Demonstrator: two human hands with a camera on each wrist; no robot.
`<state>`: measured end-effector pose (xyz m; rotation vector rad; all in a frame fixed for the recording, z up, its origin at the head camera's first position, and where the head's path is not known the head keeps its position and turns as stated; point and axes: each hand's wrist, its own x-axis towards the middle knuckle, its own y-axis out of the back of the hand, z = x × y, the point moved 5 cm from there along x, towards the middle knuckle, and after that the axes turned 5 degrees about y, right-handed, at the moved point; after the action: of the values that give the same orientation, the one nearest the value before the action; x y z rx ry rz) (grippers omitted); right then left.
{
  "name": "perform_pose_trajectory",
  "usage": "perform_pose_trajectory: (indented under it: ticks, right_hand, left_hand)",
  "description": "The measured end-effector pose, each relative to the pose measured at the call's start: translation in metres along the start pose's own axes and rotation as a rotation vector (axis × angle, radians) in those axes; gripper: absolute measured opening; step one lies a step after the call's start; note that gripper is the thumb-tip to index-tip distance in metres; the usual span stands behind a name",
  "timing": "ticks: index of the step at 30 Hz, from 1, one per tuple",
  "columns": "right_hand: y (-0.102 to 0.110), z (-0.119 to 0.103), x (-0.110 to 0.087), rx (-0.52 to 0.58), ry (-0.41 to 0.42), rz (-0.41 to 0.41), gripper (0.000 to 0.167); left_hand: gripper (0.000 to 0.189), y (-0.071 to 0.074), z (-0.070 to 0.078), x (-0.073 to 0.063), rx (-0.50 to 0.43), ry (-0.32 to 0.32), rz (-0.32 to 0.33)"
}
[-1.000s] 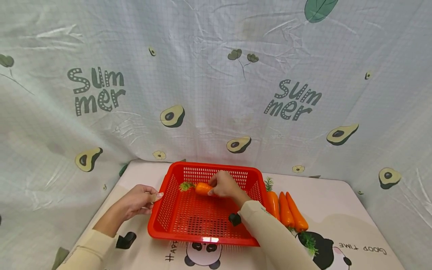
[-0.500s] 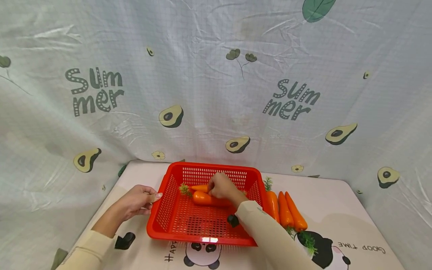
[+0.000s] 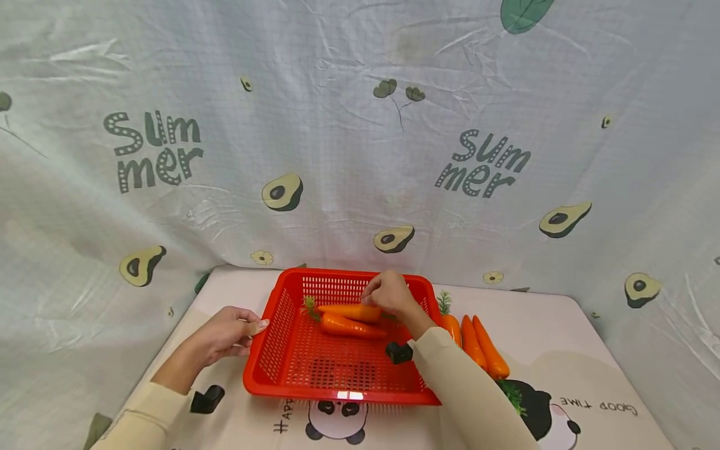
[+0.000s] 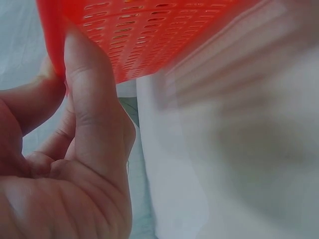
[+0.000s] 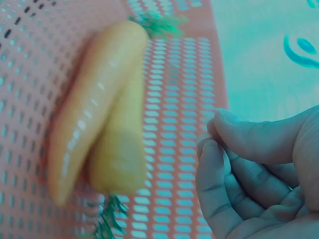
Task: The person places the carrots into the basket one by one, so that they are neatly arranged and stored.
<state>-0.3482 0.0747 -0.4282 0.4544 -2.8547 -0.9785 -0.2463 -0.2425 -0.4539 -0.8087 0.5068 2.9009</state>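
My left hand point(image 3: 227, 334) pinches the left rim of a red plastic basket point(image 3: 264, 390); in the left wrist view the thumb point(image 4: 89, 94) and fingers meet at the rim point(image 4: 52, 40). Two orange carrots with green tops lie side by side in the basket: a front carrot point(image 3: 349, 326) and a back carrot point(image 3: 351, 311). My right hand point(image 3: 390, 294) is over the back right part of the basket, just past the carrots. In the right wrist view the right hand point(image 5: 249, 174) holds nothing, its fingers loosely curled with thumb and fingertips close together, apart from the carrots point(image 5: 99, 104).
Right of the basket, an orange carrot point(image 3: 452, 328) lies against its wall, beside a middle carrot point(image 3: 471, 340) and an outer carrot point(image 3: 491, 350). All sit on a light table mat point(image 3: 551, 337) printed with pandas. A patterned curtain point(image 3: 337, 144) hangs behind.
My right hand has let go of a carrot, now lying beside the other in the basket, and has risen toward the back right. My left hand stays on the rim.
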Motion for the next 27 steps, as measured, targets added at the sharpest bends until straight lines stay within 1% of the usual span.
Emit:
perform_pose_trajectory:
  ticks: [4, 12, 17, 25, 27]
  right_hand:
    - [0.021, 0.008, -0.009, 0.1, -0.044, 0.01, 0.004]
    - [0.061, 0.025, -0.033, 0.172, -0.065, 0.024, 0.008]
    - [0.085, 0.038, -0.054, 0.154, -0.108, 0.05, 0.008]
    - [0.113, 0.072, -0.098, 0.118, -0.164, 0.12, 0.011]
    - [0.12, 0.08, -0.108, 0.094, -0.176, 0.14, 0.012]
  left_hand:
    - [0.028, -0.001, 0.001, 0.0, 0.002, 0.005, -0.003]
    - [0.028, -0.001, 0.002, 0.0, 0.002, 0.014, -0.008]
    - [0.029, 0.0, 0.001, -0.001, 0.006, 0.021, -0.005]
    - [0.029, -0.001, 0.004, -0.002, 0.016, 0.018, -0.001]
    - [0.029, -0.001, 0.004, -0.003, 0.021, 0.016, -0.002]
